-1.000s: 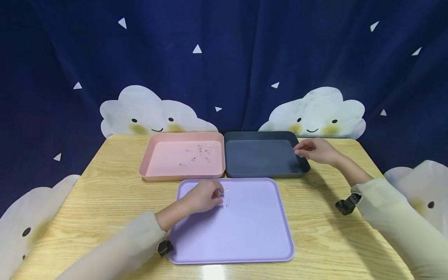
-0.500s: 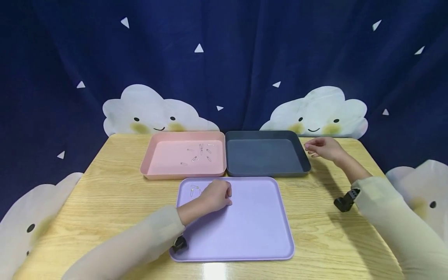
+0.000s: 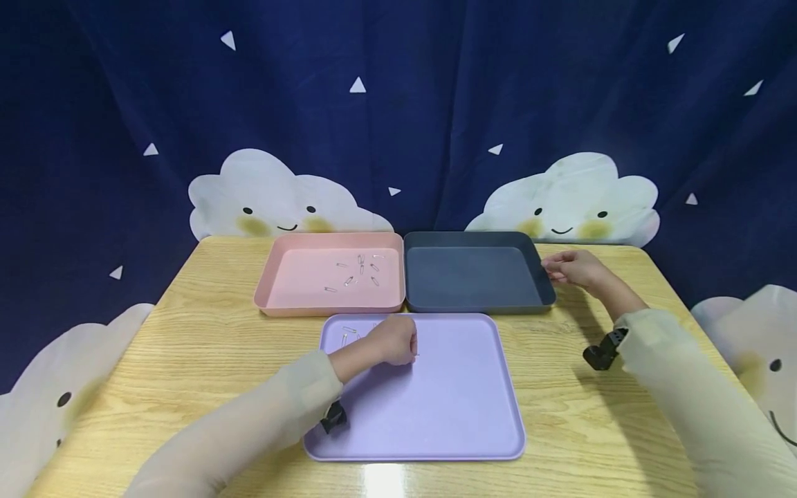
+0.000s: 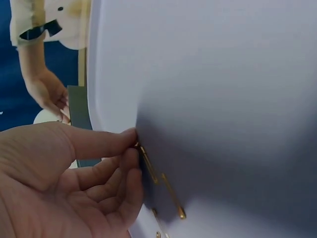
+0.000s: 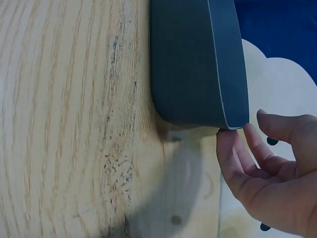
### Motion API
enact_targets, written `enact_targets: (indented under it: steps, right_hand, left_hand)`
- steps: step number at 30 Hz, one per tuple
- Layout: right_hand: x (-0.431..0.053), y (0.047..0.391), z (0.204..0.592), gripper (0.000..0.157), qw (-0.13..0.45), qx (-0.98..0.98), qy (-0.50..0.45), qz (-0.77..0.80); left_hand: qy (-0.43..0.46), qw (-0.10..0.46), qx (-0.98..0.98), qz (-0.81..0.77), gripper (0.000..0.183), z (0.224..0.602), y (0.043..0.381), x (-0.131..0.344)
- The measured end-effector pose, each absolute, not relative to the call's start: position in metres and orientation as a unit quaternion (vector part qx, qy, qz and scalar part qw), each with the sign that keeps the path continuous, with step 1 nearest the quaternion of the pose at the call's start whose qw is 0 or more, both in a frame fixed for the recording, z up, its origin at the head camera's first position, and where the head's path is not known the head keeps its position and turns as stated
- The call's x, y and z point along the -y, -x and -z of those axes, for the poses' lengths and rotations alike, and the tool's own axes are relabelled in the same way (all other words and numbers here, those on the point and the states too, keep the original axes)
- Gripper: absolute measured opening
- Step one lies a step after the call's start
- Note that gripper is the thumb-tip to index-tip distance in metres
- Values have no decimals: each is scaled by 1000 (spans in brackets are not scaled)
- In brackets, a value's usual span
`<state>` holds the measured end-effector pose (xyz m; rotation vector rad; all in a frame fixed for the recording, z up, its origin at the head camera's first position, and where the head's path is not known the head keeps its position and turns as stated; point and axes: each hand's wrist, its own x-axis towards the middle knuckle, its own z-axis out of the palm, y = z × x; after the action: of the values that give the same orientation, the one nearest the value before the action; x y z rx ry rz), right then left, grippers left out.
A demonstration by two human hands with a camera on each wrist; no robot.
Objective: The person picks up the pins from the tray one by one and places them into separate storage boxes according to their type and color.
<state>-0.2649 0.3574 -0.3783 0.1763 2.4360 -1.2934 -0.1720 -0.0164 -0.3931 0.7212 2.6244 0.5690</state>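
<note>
My left hand [image 3: 394, 339] is over the upper part of the lilac tray [image 3: 448, 415]. In the left wrist view, its thumb and forefinger pinch the end of a gold safety pin [image 4: 149, 166], while a second gold pin [image 4: 173, 196] lies on the tray just below. More safety pins [image 3: 349, 330] lie near the tray's upper left corner, partly behind the hand. My right hand [image 3: 578, 268] is beside the right end of the dark grey tray [image 3: 473, 277], holding nothing. Its relaxed fingertips are right at the rim in the right wrist view, with the thumb apart.
A pink tray [image 3: 292, 283] with several safety pins [image 3: 362, 268] stands to the left of the grey tray. All three trays sit on a wooden table [image 3: 212, 332]. Behind it hangs a dark blue curtain [image 3: 423, 104] with cloud shapes.
My left hand has moved a little right, and its fingers have come together on a safety pin. My right hand has drawn back from over the grey tray's right edge to just outside it.
</note>
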Motion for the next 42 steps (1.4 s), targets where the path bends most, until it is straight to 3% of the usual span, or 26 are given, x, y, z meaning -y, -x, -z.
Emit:
enact_targets:
  steps: [12, 21, 32, 42]
  right_hand:
    - [-361, 270, 384, 55, 198, -848, -79, 485]
    - [-365, 272, 393, 52, 203, -835, -86, 504]
    - [-367, 269, 404, 55, 229, -826, -94, 507]
    - [-371, 269, 399, 62, 236, -830, -84, 498]
  left_hand:
    - [-225, 322, -876, -280, 5, 386, 184, 26]
    - [-212, 398, -810, -376, 7, 376, 201, 27]
    - [-189, 408, -791, -415, 11, 376, 211, 20]
    - [-180, 397, -785, -441, 27, 358, 230, 1]
